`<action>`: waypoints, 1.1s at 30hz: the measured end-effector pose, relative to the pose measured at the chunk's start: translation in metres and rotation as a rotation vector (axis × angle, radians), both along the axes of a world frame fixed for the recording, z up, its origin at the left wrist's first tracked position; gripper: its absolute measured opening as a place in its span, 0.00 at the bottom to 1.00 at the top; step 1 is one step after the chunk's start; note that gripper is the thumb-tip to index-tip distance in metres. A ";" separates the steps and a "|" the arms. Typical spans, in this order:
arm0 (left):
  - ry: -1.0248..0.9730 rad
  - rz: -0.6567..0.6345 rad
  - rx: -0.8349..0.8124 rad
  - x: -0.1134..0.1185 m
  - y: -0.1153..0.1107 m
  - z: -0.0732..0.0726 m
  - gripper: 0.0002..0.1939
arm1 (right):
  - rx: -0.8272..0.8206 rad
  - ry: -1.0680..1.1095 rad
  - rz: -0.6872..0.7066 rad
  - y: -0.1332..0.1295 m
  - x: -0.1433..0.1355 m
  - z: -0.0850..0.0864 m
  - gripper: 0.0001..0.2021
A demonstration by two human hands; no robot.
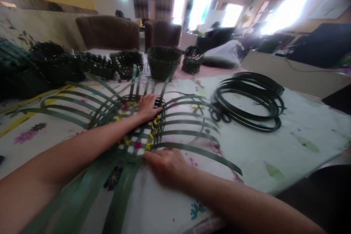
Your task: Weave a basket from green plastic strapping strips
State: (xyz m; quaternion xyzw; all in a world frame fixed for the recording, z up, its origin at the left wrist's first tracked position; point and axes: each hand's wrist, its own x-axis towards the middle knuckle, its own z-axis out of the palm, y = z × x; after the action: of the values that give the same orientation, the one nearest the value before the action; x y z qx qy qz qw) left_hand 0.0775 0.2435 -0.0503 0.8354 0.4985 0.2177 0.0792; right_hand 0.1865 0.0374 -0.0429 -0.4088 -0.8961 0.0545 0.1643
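Observation:
A half-woven green basket base (138,137) lies on the flowered tablecloth, with yellow and red ties at its crossings. Long green strips (192,122) spread out from it on all sides. My left hand (148,108) rests on its far right part, fingers apart, near the upright strips. At the near right corner, my right hand (166,162) pinches the woven edge between thumb and curled fingers. Black-handled scissors (221,114) lie to the right of the strips, beside a coil of dark green strip (249,102).
Several finished dark woven baskets (163,62) line the table's far side. A clear plastic bag (225,55) sits behind them on the right. Brown chairs (109,32) stand beyond the table (309,117), whose right edge slopes toward me.

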 end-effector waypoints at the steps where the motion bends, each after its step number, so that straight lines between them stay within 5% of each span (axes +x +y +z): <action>1: 0.007 0.003 0.000 0.000 0.000 0.000 0.28 | -0.001 0.002 0.002 0.000 0.000 0.000 0.10; 18: -0.211 -0.053 0.097 -0.002 0.005 -0.009 0.21 | -0.078 -0.045 -0.015 0.000 0.001 0.004 0.09; 33: -0.091 -0.022 0.118 0.001 0.006 -0.010 0.21 | -0.084 -0.037 -0.017 0.000 0.001 0.003 0.09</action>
State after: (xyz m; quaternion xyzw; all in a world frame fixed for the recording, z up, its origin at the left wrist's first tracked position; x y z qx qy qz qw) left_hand 0.0786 0.2499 -0.0608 0.8333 0.4714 0.2836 0.0549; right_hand 0.1878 0.0375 -0.0402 -0.4238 -0.8924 0.0832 0.1306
